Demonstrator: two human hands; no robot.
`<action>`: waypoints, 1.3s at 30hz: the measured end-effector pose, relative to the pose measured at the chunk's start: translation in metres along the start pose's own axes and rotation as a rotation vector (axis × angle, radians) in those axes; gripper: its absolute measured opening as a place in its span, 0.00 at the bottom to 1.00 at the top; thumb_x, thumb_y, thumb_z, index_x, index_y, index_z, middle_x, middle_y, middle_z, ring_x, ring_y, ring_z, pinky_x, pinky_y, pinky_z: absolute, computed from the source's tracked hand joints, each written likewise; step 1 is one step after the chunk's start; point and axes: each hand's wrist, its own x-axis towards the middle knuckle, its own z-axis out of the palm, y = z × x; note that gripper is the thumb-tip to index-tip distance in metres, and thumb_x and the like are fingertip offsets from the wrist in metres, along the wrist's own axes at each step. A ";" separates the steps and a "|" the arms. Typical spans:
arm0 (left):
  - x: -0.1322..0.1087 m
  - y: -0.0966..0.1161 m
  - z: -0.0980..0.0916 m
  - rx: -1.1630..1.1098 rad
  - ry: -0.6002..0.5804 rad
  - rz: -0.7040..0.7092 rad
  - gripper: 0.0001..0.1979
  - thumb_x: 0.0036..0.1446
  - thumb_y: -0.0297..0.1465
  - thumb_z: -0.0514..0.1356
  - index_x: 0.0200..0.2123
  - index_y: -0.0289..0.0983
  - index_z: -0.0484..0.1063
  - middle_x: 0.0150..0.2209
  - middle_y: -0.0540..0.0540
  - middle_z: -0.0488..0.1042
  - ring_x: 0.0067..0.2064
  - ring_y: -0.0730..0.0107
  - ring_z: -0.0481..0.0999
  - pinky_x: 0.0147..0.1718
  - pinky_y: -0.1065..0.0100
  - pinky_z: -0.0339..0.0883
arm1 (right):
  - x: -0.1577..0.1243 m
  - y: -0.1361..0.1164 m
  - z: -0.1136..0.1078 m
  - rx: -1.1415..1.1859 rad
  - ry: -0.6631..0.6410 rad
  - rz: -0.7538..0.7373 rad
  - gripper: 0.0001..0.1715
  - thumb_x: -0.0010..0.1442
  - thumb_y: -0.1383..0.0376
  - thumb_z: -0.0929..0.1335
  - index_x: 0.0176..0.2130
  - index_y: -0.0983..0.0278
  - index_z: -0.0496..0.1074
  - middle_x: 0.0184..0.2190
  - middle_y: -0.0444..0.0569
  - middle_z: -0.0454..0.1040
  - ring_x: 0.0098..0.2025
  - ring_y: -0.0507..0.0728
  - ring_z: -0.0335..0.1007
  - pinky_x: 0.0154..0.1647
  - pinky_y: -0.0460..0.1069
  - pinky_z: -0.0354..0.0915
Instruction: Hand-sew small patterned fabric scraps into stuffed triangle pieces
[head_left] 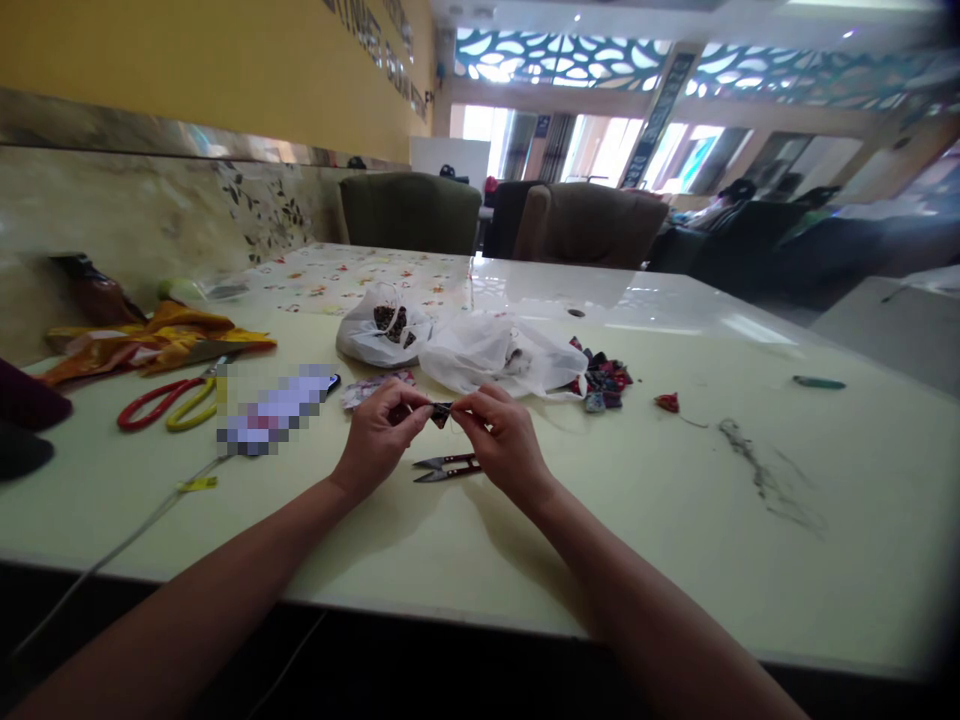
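A small dark patterned piece of fabric (440,415) is pinched between my two hands above the table. My left hand (379,428) grips its left edge with thumb and forefinger. The fingertips of my right hand (506,445) close on the opposite edge; whether they also hold a needle or thread is too small to tell. Just below lies a pair of thread snips (446,466), blades pointing left and handles partly hidden by my right hand. A light printed cloth scrap (367,388) lies behind my left hand.
White plastic bags (499,355) and a pile of fabric scraps (606,382) lie beyond my hands. To the right are a red fabric triangle (666,402) and tangled thread (754,465). Scissors (157,405), a phone (281,408) on a cable and orange cloth (169,335) lie left.
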 end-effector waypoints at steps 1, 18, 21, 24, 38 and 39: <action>0.000 0.000 0.000 0.004 0.000 0.001 0.04 0.57 0.30 0.64 0.32 0.36 0.74 0.30 0.51 0.67 0.24 0.80 0.65 0.19 0.75 0.60 | 0.000 0.000 0.000 0.000 -0.002 -0.001 0.09 0.62 0.70 0.67 0.31 0.63 0.77 0.27 0.46 0.66 0.33 0.53 0.64 0.34 0.47 0.59; -0.001 0.002 0.000 0.132 0.026 0.110 0.02 0.56 0.28 0.65 0.31 0.36 0.77 0.31 0.48 0.74 0.32 0.73 0.72 0.30 0.72 0.67 | -0.002 0.001 0.006 0.015 -0.001 -0.048 0.10 0.61 0.74 0.65 0.30 0.65 0.72 0.28 0.46 0.69 0.33 0.53 0.65 0.36 0.47 0.60; 0.000 0.004 0.001 -0.008 0.019 -0.082 0.04 0.55 0.31 0.65 0.30 0.36 0.76 0.26 0.50 0.71 0.24 0.78 0.66 0.21 0.73 0.61 | -0.002 0.003 0.005 0.049 0.005 -0.014 0.09 0.62 0.73 0.66 0.31 0.64 0.74 0.28 0.45 0.68 0.33 0.53 0.65 0.35 0.47 0.60; 0.000 0.003 0.000 -0.127 -0.030 -0.228 0.06 0.54 0.33 0.66 0.30 0.36 0.76 0.23 0.52 0.69 0.20 0.80 0.62 0.18 0.74 0.57 | -0.001 0.006 0.003 0.069 -0.011 0.004 0.09 0.61 0.72 0.67 0.32 0.64 0.75 0.29 0.46 0.69 0.33 0.52 0.66 0.35 0.47 0.60; 0.003 0.002 -0.004 -0.237 -0.221 -0.344 0.08 0.53 0.34 0.65 0.32 0.35 0.75 0.22 0.53 0.68 0.21 0.79 0.61 0.20 0.74 0.57 | 0.006 0.016 -0.012 0.091 -0.175 -0.005 0.08 0.61 0.69 0.68 0.32 0.63 0.77 0.27 0.44 0.65 0.30 0.50 0.63 0.32 0.46 0.59; 0.003 0.002 -0.004 -0.259 -0.236 -0.357 0.09 0.53 0.35 0.66 0.32 0.34 0.75 0.22 0.52 0.69 0.21 0.79 0.61 0.20 0.74 0.57 | 0.007 0.017 -0.013 0.107 -0.188 -0.006 0.08 0.61 0.69 0.68 0.32 0.63 0.77 0.27 0.44 0.66 0.30 0.50 0.63 0.32 0.46 0.59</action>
